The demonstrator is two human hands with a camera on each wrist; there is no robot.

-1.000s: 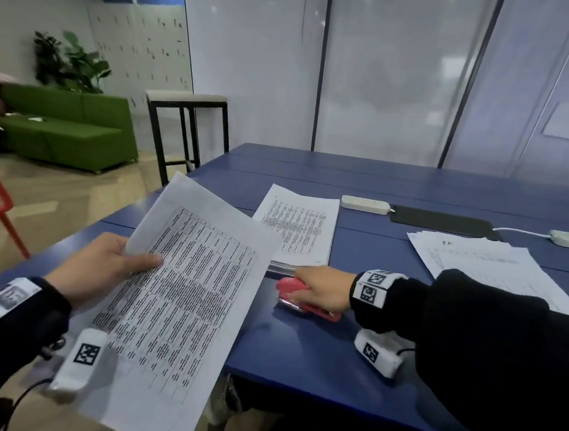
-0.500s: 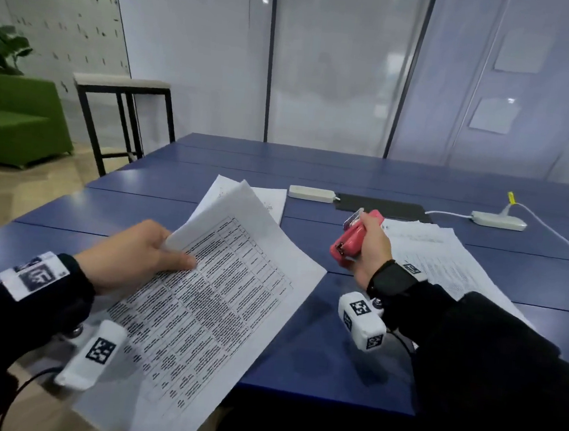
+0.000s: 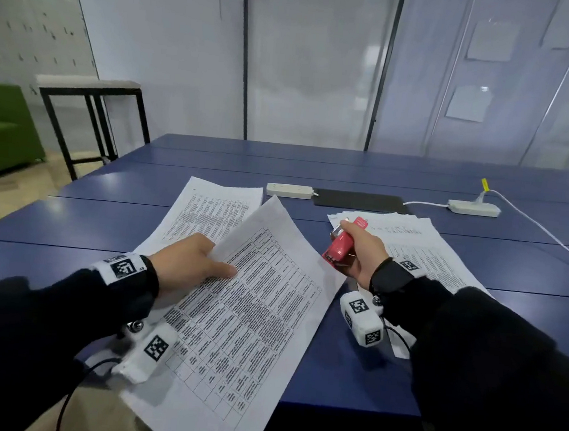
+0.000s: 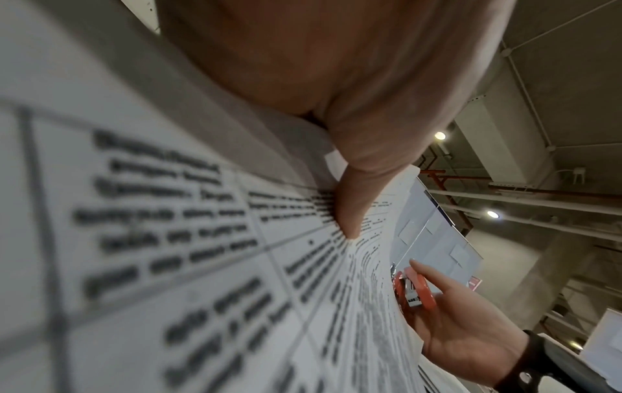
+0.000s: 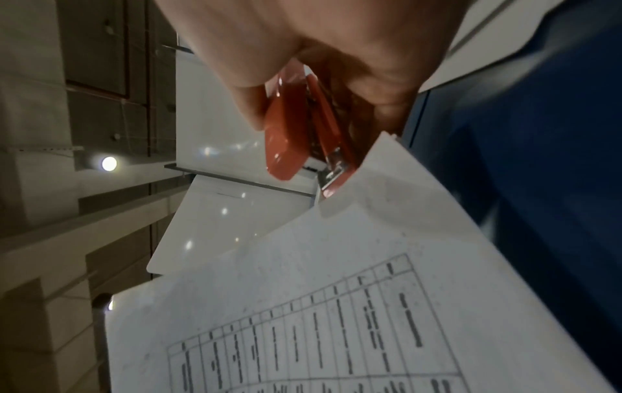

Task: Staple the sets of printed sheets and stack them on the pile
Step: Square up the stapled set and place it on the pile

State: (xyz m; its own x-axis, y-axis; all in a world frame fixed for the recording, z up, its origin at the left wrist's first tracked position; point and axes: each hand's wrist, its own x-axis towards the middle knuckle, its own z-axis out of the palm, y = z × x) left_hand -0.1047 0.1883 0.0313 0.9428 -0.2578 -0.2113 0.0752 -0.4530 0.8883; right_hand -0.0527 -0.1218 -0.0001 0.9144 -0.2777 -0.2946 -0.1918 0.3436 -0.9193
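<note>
Paper this thin looked light and floppy: the printed set (image 3: 233, 314) sagged over the table's (image 3: 348, 375) near edge, pinched at its left margin by the left hand (image 3: 186, 265). The right hand (image 3: 359, 252) gripped the red stapler (image 3: 341, 242) just beside the set's far right corner, which probably needed bracing close by.

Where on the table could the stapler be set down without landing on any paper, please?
Bare blue tabletop lies between the held set of sheets and the loose sheets on the right. The far table beyond the power strip and dark pad is bare too. The middle is crowded: the pile and both paper spreads.
</note>
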